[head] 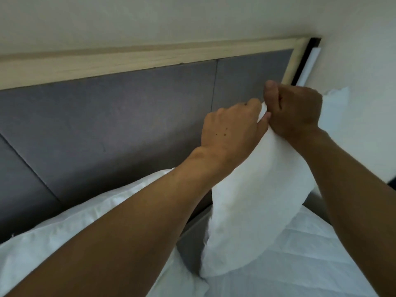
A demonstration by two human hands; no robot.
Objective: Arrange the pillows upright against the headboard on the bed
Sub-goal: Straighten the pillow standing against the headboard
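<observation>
Headboard (128, 116) fills the upper frame: grey padded panels with seams between them, capped by a pale wood rail (107, 63) that turns down at the right corner. Cream wall (192, 18) above and to the right of it; a dark strip with a white bar (308, 63) runs just outside the right wood edge. Open grey panel stretches left of the hands, unobstructed down to the bedding.

Mattress (310, 264) lower right, white quilted cover with stitched lines; a grey band shows between it and the headboard base.

Two white pillows. One pillow (53, 239) lies low along the left, against the foot of the headboard, smooth cotton with soft folds, partly crossed by the left forearm. The other, the held pillow (252, 206), stands tall near the headboard's right end, bottom corner resting on the mattress, top edge lifted up in front of the panel. Its fabric is drawn taut toward the top, plump lower down. A further bit of its white edge shows beyond the right hand, against the wall.

Left hand (231, 129) and right hand (293, 112) meet at the top edge, knuckles almost touching. Both have fingers curled tight, pinching the cloth between them; the fabric bunches at the grip.
</observation>
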